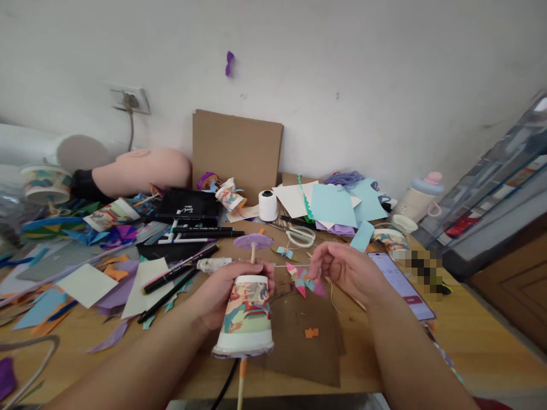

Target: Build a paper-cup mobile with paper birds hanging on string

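Observation:
My left hand [216, 293] is wrapped round the far side of a patterned paper cup [249, 310], its wide rim facing down toward me. A thin wooden stick [240, 390] runs through the cup and carries a purple disc [253, 242] at its far end. To the right, my right hand [344, 267] has its fingers curled and pinched at a thin white string [290, 266] stretched across from the cup. Pink and blue folded paper [301, 280] hangs at that string beside my fingertips. Exactly how the fingers grip it is partly hidden.
Brown cardboard [307, 347] lies under my hands with an orange paper scrap [311, 332]. Markers [182, 270] and paper pieces crowd the left. White scissors [300, 236], a thread spool [268, 205] and blue paper sheets [333, 203] lie behind. A phone [401, 285] is on the right.

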The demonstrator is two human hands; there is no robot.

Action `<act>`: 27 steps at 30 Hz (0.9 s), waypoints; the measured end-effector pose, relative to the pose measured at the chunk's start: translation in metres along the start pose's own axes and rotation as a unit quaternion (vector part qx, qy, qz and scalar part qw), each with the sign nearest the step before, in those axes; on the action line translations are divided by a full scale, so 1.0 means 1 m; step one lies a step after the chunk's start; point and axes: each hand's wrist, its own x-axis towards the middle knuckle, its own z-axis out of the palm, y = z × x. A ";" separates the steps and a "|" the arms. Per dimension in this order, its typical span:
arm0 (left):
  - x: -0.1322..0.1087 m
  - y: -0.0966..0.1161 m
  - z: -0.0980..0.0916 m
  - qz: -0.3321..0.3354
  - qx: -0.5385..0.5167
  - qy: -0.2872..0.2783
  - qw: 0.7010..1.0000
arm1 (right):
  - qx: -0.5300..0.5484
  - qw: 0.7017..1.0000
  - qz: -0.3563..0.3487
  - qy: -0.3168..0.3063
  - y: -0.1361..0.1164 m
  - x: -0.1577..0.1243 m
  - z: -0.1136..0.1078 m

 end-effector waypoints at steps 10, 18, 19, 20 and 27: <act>-0.002 -0.006 0.006 -0.033 0.070 -0.053 0.996 | -0.390 0.919 0.044 0.030 0.005 0.001 -0.003; 0.002 -0.011 -0.002 -0.050 0.101 -0.088 0.990 | -0.526 0.849 0.051 0.001 0.006 0.000 -0.007; 0.003 -0.012 -0.003 -0.051 0.103 -0.094 0.989 | -0.525 0.850 0.042 -0.007 0.007 0.000 -0.006; 0.003 -0.012 -0.003 -0.052 0.104 -0.099 0.988 | -0.525 0.851 0.027 -0.014 0.008 0.000 -0.005; 0.002 -0.013 -0.007 -0.077 0.117 -0.113 0.984 | -0.378 0.923 -0.020 -0.066 0.017 -0.001 0.018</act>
